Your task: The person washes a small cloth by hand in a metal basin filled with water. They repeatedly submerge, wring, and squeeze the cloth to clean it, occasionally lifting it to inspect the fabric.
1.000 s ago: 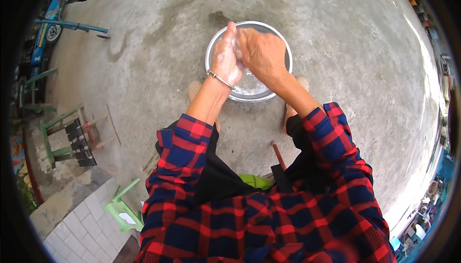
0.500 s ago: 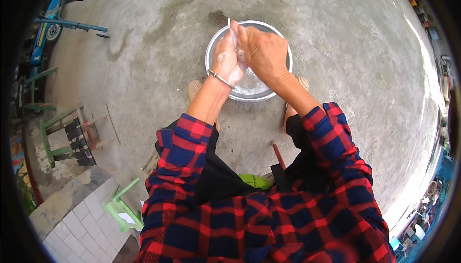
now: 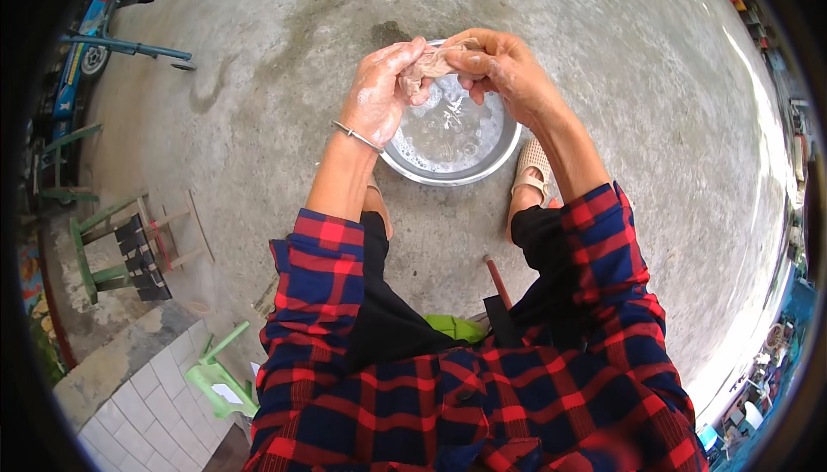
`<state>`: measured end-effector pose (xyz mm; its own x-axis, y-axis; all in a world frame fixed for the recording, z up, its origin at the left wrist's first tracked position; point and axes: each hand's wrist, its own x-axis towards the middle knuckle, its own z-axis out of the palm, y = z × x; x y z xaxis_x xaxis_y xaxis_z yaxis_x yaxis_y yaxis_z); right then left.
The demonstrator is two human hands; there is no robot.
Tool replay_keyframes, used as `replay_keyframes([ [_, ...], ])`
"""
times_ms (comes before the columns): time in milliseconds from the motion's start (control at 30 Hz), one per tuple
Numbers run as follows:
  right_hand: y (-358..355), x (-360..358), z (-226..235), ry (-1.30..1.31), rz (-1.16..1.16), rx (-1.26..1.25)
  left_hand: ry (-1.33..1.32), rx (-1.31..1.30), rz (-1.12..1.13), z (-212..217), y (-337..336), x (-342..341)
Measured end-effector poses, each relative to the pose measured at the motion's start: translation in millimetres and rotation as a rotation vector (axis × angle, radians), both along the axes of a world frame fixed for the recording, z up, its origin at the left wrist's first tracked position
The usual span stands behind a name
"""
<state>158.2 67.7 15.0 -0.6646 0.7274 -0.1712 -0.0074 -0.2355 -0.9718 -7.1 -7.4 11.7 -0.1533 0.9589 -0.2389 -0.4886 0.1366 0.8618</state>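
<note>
Between my two hands stretches a small, wet, pinkish-beige cloth (image 3: 428, 64), crumpled and thin. My left hand (image 3: 376, 89), with a bracelet at the wrist and suds on the skin, is closed on its left end. The fingers of my right hand (image 3: 508, 71) pinch its right end. Both hands are above the far part of a round metal basin (image 3: 450, 181), hiding some of its rim. Soapy water (image 3: 448, 132) with bubbles lies in the basin, which stands on the floor in front of my feet.
A beige shoe (image 3: 531, 166) is on my right foot beside the basin. A reddish stick (image 3: 497, 281) shows between my legs. To the left are a wooden-framed stool (image 3: 138, 252), a light green plastic chair (image 3: 220, 383) and a blue wheeled frame (image 3: 129, 44).
My hands, pressed together before, have moved apart, and the cloth now shows stretched between them. My left hand has shifted left and my right hand has turned, uncovering more of the basin.
</note>
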Motion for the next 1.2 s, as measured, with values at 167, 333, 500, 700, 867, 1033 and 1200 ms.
replay_keyframes([
  [167, 1.2, -1.3, 8.6, 0.045, -0.019, -0.021, 0.133, -0.091, 0.040, -7.8, 0.9, -8.3],
  [333, -26.6, -29.9, -11.1, -0.115, -0.197, 0.636, -0.158, -0.107, 0.073, -20.3, 2.8, -5.5],
  [500, -47.4, -46.5, -16.2, -0.558, -0.297, 1.147, -0.342, -0.271, 0.301, -21.9, -4.0, 39.5],
  [700, -74.2, -56.4, -13.7, -0.305, -0.381, 1.256, -0.445, -0.050, -0.052, -82.8, 0.0, 7.8],
  [867, -43.0, -48.0, -19.6, -0.508, -0.407, 1.092, -0.322, -0.114, 0.007, -54.1, -12.6, 22.1],
  [1033, -41.9, -45.3, -24.4, -0.583, -0.430, 1.005, -0.187, -0.163, 0.165, -36.1, -0.1, 31.9],
  [1200, -6.5, -27.2, -28.0, -0.384, -0.463, 0.722, -0.218, -0.055, -0.183, -11.6, -1.6, 14.7],
])
